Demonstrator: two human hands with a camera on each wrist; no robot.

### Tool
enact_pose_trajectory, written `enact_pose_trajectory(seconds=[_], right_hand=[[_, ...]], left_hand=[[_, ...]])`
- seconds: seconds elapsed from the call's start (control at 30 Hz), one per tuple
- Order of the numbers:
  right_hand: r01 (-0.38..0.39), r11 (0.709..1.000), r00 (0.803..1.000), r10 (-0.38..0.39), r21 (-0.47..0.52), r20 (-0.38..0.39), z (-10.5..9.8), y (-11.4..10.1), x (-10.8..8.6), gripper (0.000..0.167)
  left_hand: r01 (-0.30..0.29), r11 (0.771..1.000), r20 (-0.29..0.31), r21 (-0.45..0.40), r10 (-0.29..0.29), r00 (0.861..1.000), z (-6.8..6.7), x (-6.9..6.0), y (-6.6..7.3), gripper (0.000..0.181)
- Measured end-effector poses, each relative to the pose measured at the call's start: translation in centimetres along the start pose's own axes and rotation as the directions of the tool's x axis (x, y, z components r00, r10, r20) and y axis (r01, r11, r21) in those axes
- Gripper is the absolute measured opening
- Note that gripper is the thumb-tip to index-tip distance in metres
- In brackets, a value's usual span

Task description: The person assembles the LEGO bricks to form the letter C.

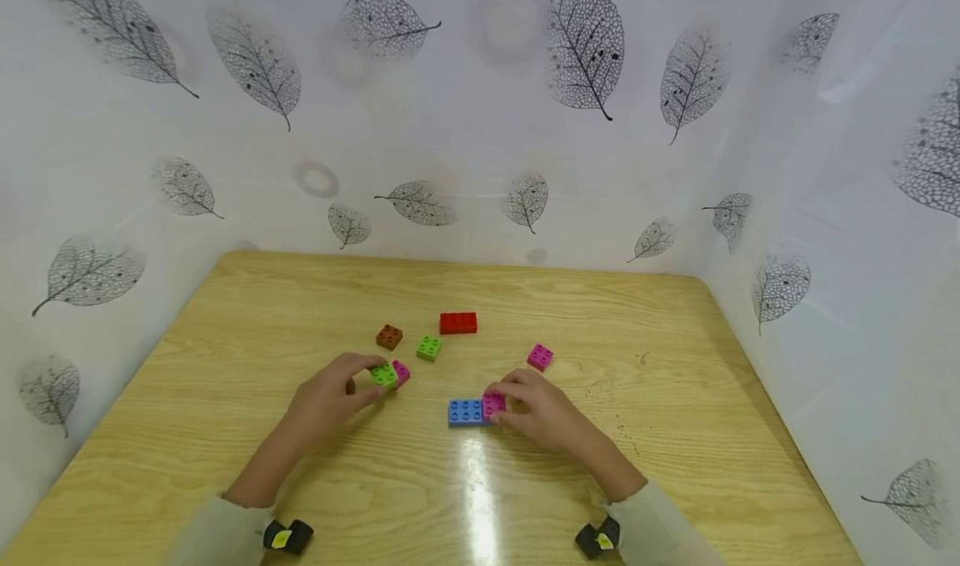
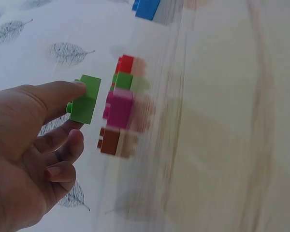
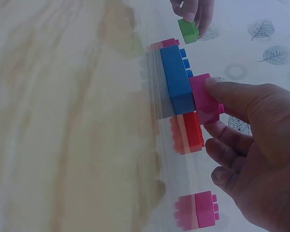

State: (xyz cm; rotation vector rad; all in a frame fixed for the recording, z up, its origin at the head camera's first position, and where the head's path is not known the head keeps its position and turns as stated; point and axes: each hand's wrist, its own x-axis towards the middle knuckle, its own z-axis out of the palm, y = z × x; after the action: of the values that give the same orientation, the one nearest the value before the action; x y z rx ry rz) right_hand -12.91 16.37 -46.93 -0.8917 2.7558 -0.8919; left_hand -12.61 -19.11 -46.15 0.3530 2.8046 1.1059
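My left hand (image 1: 326,403) pinches a light green brick (image 1: 384,375) between thumb and fingers. In the left wrist view that green brick (image 2: 86,99) is held above the table, clear of the magenta brick (image 2: 120,109) beyond it. My right hand (image 1: 542,410) pinches a magenta brick (image 1: 493,406) at the right end of the long blue brick (image 1: 466,413). The right wrist view shows this magenta brick (image 3: 205,98) on the studded side of the blue brick (image 3: 178,81); whether it is pressed fully down I cannot tell.
Behind the hands lie a brown brick (image 1: 389,337), a small green brick (image 1: 429,348) and a red brick (image 1: 458,323). Another magenta brick (image 1: 540,357) lies beyond my right hand. A leaf-patterned white sheet (image 1: 465,132) surrounds the back and sides of the wooden table (image 1: 360,499).
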Motion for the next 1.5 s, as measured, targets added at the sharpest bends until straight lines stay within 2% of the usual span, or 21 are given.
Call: enact_pose_trajectory(seconds=[0.2,0.43,0.63,0.8,1.0,1.37,1.5], right_hand=[[0.006,1.000,1.000,-0.006,0.016,-0.001,0.0,0.0,0.0,0.031],[-0.011,1.000,1.000,0.010,0.021,0.021,0.0,0.0,0.1,0.032],[-0.012,1.000,1.000,0.011,0.023,0.028,0.0,-0.1,0.1,0.033],[-0.013,1.000,1.000,0.012,0.027,0.028,0.0,-0.1,0.1,0.033],[-0.012,1.000,1.000,0.012,0.019,0.027,0.1,-0.1,0.1,0.034],[-0.022,1.000,0.999,0.021,0.022,0.030,-0.1,-0.1,-0.1,0.035],[-0.017,1.000,1.000,0.016,0.022,0.025,-0.2,-0.1,-0.1,0.036]], left_hand=[[-0.066,0.998,0.012,0.023,0.065,0.998,1.4,0.0,1.8,0.043],[-0.097,0.995,0.082,0.019,0.095,0.992,2.7,0.5,3.2,0.039],[-0.137,0.990,0.150,0.014,0.133,0.980,3.9,0.8,4.0,0.039],[-0.155,0.988,0.179,0.019,0.149,0.972,4.6,1.0,4.3,0.037],[-0.154,0.988,0.191,0.015,0.149,0.970,5.1,1.0,4.4,0.037],[-0.145,0.989,0.215,-0.004,0.142,0.966,5.4,1.2,4.5,0.039],[-0.150,0.988,0.210,-0.037,0.155,0.965,5.5,1.3,4.5,0.039]])
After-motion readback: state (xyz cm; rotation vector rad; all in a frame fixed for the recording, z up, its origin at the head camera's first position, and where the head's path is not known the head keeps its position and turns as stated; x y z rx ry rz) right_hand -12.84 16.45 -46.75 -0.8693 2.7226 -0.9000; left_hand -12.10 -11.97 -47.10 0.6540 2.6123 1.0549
